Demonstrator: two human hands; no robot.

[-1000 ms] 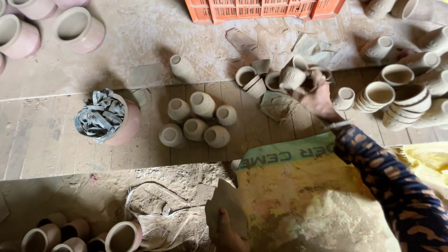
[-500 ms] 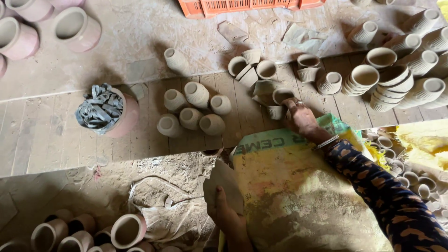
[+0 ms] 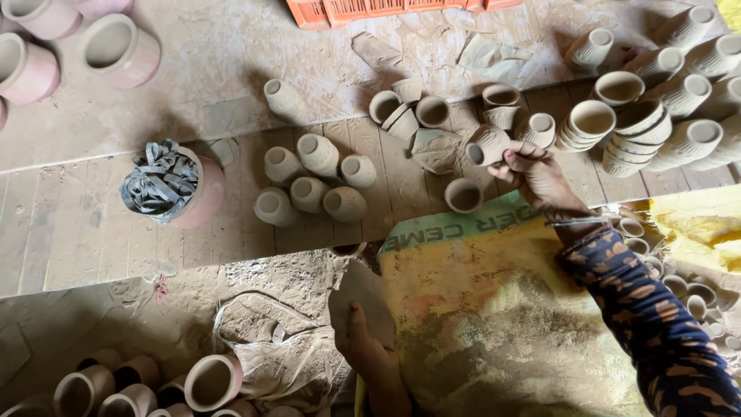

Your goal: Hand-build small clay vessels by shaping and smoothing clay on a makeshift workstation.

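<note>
Right of centre in the frame, the right hand [image 3: 536,174] closes its fingers around a small unfired clay cup [image 3: 486,144], lifted above another cup [image 3: 464,195]. Lower centre, the left hand [image 3: 361,344] grips a flat clay shard [image 3: 361,292] beside the yellow sack [image 3: 494,324].

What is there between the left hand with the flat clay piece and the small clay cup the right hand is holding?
The sack-covered surface and an upright cup lie between the left hand and the held cup in the right hand.

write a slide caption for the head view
Right hand lifts a small clay cup from the plank floor; left hand holds a flat shard.
</note>
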